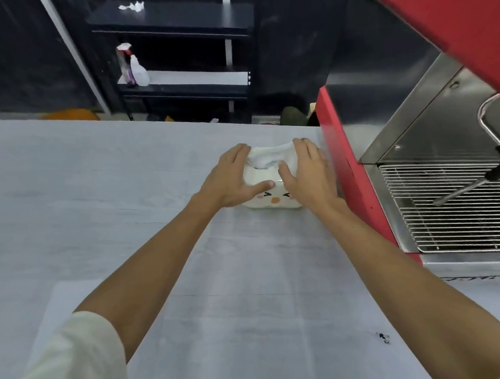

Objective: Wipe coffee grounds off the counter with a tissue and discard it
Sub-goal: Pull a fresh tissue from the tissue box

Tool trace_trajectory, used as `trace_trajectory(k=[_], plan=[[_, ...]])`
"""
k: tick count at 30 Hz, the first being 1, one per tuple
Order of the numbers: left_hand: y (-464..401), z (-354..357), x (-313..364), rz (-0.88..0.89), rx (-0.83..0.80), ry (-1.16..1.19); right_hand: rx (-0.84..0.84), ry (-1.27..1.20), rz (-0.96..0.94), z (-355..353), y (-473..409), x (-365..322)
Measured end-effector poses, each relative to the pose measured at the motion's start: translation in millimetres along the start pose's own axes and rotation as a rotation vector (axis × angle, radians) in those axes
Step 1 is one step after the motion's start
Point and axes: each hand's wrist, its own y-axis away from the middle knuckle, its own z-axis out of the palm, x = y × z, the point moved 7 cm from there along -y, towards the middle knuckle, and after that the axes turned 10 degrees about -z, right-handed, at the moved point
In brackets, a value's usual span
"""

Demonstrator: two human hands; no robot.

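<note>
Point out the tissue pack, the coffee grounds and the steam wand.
tissue pack (pixel 267 201), head view, front face with the printed cartoon.
coffee grounds (pixel 383 337), head view, middle of the dark specks.
steam wand (pixel 466 187), head view, metal tube.

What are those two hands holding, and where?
The left hand steadies the tissue pack by its left side; the right hand grips the tissue sticking out on top.

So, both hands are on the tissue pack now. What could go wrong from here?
The tissue may tear or drag extra sheets out as the right hand pulls it. The tissue pack looks soft and light, so it might lift if the left hand eases off. The coffee grounds lie under the right forearm, which could smear them.
</note>
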Motion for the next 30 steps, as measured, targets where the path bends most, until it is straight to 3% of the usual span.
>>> trace_trajectory(k=[10, 22, 30], plan=[[7, 6, -5, 0.024, -0.006, 0.037, -0.049, -0.066, -0.027, 10, -15, 5], [8, 3, -5, 0.009, -0.018, 0.032, 0.007, -0.095, -0.022, 3, -12, 5], [25, -15, -1, -0.015, 0.049, 0.089, 0.104, -0.099, -0.124, -32, 6, -20]])
